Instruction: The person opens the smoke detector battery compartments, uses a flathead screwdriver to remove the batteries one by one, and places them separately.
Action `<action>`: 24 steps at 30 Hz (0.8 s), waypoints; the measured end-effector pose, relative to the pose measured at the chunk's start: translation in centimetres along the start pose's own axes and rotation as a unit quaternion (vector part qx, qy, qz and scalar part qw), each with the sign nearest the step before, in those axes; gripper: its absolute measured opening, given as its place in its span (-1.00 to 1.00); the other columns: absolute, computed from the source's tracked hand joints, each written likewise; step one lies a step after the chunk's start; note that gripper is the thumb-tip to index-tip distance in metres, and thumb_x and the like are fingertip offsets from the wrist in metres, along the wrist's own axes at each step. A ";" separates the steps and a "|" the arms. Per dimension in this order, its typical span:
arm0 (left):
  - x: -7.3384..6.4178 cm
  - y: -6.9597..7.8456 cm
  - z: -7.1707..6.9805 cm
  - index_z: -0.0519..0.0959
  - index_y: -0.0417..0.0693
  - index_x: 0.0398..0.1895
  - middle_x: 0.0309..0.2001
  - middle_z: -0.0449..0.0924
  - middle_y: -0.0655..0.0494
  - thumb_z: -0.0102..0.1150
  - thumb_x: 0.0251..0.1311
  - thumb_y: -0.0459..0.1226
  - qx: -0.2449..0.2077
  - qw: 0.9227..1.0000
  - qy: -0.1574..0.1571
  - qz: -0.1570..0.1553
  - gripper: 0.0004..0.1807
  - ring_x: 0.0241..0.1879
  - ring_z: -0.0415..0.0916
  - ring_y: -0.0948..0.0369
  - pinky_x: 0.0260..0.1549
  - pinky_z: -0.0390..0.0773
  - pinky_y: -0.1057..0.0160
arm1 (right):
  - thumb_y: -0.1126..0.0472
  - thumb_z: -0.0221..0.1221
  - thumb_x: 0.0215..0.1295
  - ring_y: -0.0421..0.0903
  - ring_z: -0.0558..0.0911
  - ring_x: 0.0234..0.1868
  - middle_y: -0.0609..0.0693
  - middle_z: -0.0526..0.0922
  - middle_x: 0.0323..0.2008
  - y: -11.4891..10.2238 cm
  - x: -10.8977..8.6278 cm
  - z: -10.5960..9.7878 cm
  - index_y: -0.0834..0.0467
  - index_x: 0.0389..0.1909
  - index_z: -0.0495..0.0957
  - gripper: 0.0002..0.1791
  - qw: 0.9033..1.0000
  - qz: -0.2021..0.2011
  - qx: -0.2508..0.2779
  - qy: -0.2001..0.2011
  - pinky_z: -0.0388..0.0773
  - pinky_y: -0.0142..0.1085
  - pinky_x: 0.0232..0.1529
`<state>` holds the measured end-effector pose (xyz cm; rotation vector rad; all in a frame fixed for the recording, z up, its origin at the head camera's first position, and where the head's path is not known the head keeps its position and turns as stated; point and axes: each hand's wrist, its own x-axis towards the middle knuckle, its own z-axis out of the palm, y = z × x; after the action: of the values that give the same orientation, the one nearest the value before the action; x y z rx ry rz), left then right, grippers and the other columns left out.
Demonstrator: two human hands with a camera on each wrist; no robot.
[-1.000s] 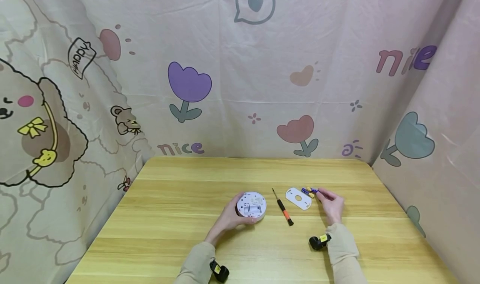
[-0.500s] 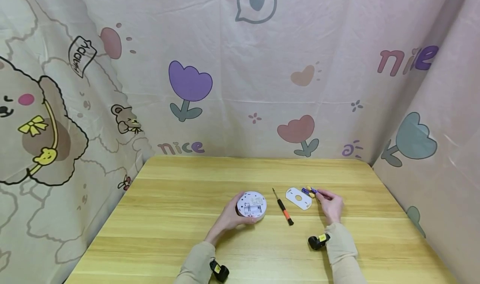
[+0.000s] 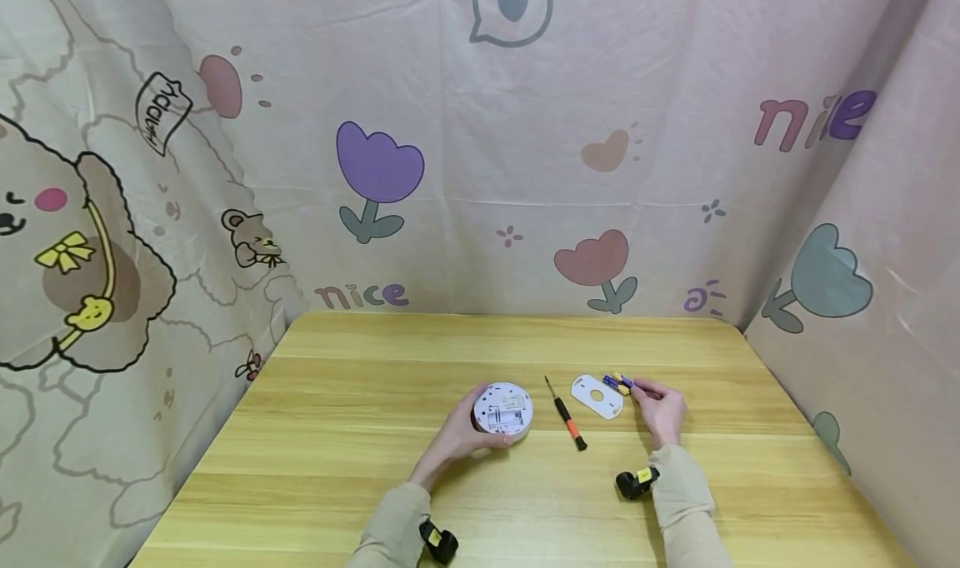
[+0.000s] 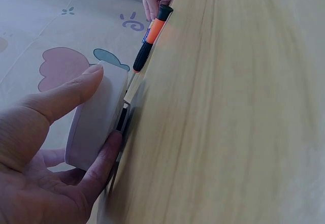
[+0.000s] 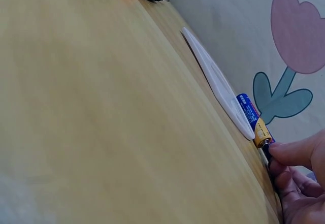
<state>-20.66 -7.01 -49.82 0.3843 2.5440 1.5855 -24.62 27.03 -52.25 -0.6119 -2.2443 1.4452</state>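
Observation:
My left hand [image 3: 457, 435] grips a round white device [image 3: 502, 403], like a smoke detector, with its underside up and a battery bay showing. In the left wrist view, the thumb lies along the side of the device [image 4: 99, 120] and fingers curl under it, low over the wood. At the right, my right hand [image 3: 663, 411] pinches the end of a blue-and-yellow battery [image 3: 628, 381]. Another battery [image 3: 615, 385] lies against it, beside a white mounting plate [image 3: 611, 407]. In the right wrist view, the thumb and fingers [image 5: 289, 154] meet right at the battery ends.
Between the device and the plate lies a black-and-orange screwdriver [image 3: 568, 422], tip pointing away. The wooden table [image 3: 375, 368] ends at a printed cloth [image 3: 480, 243] behind. Black cameras sit on both wrists, the right one [image 3: 636, 484] low over the table.
My right hand has shifted very slightly left at the batteries. The left hand and the device stay put.

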 end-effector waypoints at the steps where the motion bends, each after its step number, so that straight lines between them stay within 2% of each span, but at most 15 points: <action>1: 0.0 0.0 0.0 0.05 -0.08 0.34 0.27 0.19 -0.18 0.50 -0.46 -0.11 0.001 1.000 0.000 0.000 0.16 0.23 0.16 -0.14 0.21 0.09 -0.25 | 0.21 0.28 -0.02 -0.51 0.46 -0.60 0.10 0.70 -0.36 0.0 0.0 0.0 0.19 -0.26 0.65 -0.75 1.000 -0.001 -0.001 0.000 0.38 -0.61 -0.60; 8: 0.0 -0.1 0.0 0.06 -0.06 0.33 0.26 0.20 -0.18 0.50 -0.47 -0.11 0.001 1.000 -0.001 -0.001 0.16 0.23 0.17 -0.14 0.20 0.10 -0.25 | 0.22 0.27 -0.01 -0.51 0.46 -0.59 0.14 0.69 -0.34 0.1 0.0 0.1 0.19 -0.27 0.65 -0.76 1.000 -0.007 -0.008 -0.001 0.37 -0.61 -0.59; 16: 0.0 -0.1 0.0 0.07 -0.07 0.33 0.26 0.21 -0.18 0.50 -0.47 -0.12 -0.002 1.000 -0.002 0.001 0.16 0.22 0.17 -0.14 0.21 0.09 -0.25 | 0.19 0.25 0.01 -0.52 0.44 -0.59 0.06 0.70 -0.41 0.1 -0.1 -0.1 0.17 -0.25 0.64 -0.75 1.000 -0.010 -0.011 0.004 0.35 -0.61 -0.57; 24: 0.0 0.0 0.0 0.07 -0.06 0.33 0.27 0.20 -0.16 0.50 -0.47 -0.12 -0.003 1.000 -0.003 -0.001 0.16 0.23 0.18 -0.13 0.21 0.10 -0.23 | 0.07 0.14 0.15 -0.43 0.48 -0.56 0.01 0.67 -0.43 0.3 -0.1 0.0 0.17 -0.17 0.61 -0.69 1.000 0.000 0.020 0.015 0.37 -0.60 -0.57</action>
<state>-20.69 -7.01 -49.82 0.3859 2.5327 1.5889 -24.48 27.03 -52.53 -0.6176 -2.1882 1.4678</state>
